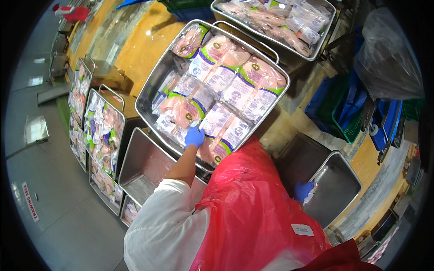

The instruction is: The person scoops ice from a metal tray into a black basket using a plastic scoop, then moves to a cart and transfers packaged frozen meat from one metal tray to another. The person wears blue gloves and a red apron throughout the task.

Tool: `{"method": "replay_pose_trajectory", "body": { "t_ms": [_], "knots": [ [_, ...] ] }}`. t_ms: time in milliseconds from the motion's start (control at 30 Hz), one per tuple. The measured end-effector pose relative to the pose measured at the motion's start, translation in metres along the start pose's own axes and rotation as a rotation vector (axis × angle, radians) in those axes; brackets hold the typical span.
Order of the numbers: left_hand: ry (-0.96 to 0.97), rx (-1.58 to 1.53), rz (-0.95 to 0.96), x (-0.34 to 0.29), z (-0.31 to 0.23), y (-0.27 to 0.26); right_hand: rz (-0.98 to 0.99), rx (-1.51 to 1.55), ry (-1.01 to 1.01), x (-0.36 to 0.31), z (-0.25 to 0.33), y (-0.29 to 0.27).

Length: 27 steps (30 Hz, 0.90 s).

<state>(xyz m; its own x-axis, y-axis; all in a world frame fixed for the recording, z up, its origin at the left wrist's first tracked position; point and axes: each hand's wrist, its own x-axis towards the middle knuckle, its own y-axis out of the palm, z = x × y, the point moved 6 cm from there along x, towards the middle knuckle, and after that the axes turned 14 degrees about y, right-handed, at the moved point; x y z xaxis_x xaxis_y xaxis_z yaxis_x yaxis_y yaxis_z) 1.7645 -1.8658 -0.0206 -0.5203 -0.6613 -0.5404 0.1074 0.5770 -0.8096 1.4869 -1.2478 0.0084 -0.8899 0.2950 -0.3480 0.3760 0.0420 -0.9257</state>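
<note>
A deep steel tub (pixel 143 92) in front of me is filled with clear plastic packs of pale pink raw meat, which looks like chicken, with green and purple print. At its near side my left hand (pixel 194 136), in a blue glove, has its fingers bent at the edge of a chicken pack (pixel 183 109) and seems to grip it. Low on the right, my right hand (pixel 304 190), also gloved in blue, reaches into another steel tub (pixel 346 169). A chicken pack (pixel 310 194) shows partly at its fingers, most of it hidden by the hand and my red apron.
More filled steel tubs (pixel 123 118) stand in a row at left, beside a bare-bottomed steel tub (pixel 140 183). Another filled tub (pixel 312 56) is at the far right. Blue and green crates (pixel 332 108) and a hanging clear plastic bag (pixel 386 58) stand right. The floor looks wet.
</note>
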Motion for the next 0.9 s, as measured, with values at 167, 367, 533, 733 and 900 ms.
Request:
{"method": "replay_pose_trajectory", "body": {
  "t_ms": [167, 367, 533, 733, 900],
  "knots": [
    [-0.214, 0.021, -0.049, -0.057, 0.026, -0.003, -0.066, 0.327, -0.654, -0.035, 0.231, -0.113],
    [-0.131, -0.171, -0.100, -0.047, 0.031, 0.021, -0.092, -0.080, -1.164, -0.100, 0.405, -0.088],
    [-0.045, -0.296, -0.312, -0.059, 0.024, 0.027, -0.153, -0.317, -1.172, -0.126, 0.465, -0.072],
    [0.641, -0.466, -0.311, -0.086, -0.122, -0.062, -0.212, -0.560, -1.293, -0.107, 0.472, 0.004],
    [0.806, -0.504, -0.494, -0.099, -0.168, -0.134, 0.063, -0.569, -1.351, -0.106, 0.479, -0.009]
  ]
}}
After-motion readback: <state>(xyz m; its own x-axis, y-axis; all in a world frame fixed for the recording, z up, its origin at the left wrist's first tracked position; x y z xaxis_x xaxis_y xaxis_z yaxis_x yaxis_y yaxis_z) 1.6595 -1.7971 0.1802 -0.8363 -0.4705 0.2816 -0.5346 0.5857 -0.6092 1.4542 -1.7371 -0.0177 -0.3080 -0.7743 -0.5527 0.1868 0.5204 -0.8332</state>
